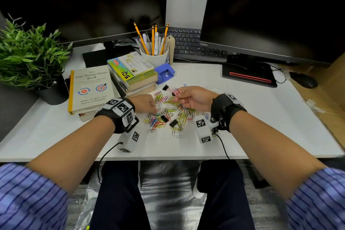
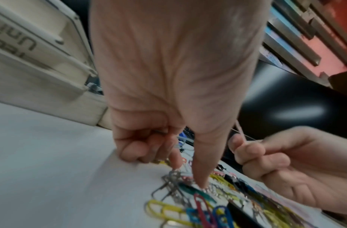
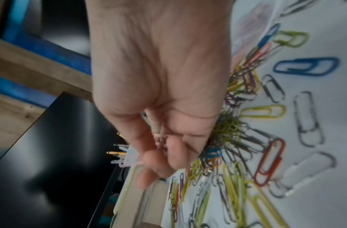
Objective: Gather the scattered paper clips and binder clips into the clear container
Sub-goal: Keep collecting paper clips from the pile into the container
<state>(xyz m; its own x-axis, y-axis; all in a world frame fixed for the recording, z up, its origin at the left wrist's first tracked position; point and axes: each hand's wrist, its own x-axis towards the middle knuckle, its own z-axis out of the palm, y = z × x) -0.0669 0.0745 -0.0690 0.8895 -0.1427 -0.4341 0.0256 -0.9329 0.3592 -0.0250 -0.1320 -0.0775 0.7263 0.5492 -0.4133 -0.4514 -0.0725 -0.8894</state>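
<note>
Up above the pile, the right hand (image 1: pixel 194 99) pinches a few pink paper clips (image 1: pixel 180 91), their long axes pointing away toward the pencil cup (image 1: pixel 155 57). Only the left wrist view shows the left hand (image 2: pixel 168 108) with fingers curled, thumb tip pressed among the colored paper clips (image 1: pixel 166 114) on the surface (image 1: pixel 261 117). Black binder clips (image 1: pixel 173 123) lie in the pile, with books (image 1: pixel 91 87) just left.

Office workstation: white counter (image 1: pixel 242 121) with two dark monitors (image 1: pixel 270 11), black keyboard (image 1: pixel 192 43), mouse (image 1: pixel 303 80), white cup of pencils and pens (image 1: pixel 154 56), blue hole punch (image 1: pixel 165 73), stacked books (image 1: pixel 91 87), sticky-note pack (image 1: pixel 128 66), potted plant (image 1: pixel 28 56), and coloured paper clips (image 1: pixel 168 115) with black binder clips (image 1: pixel 173 123) strewn across the middle
</note>
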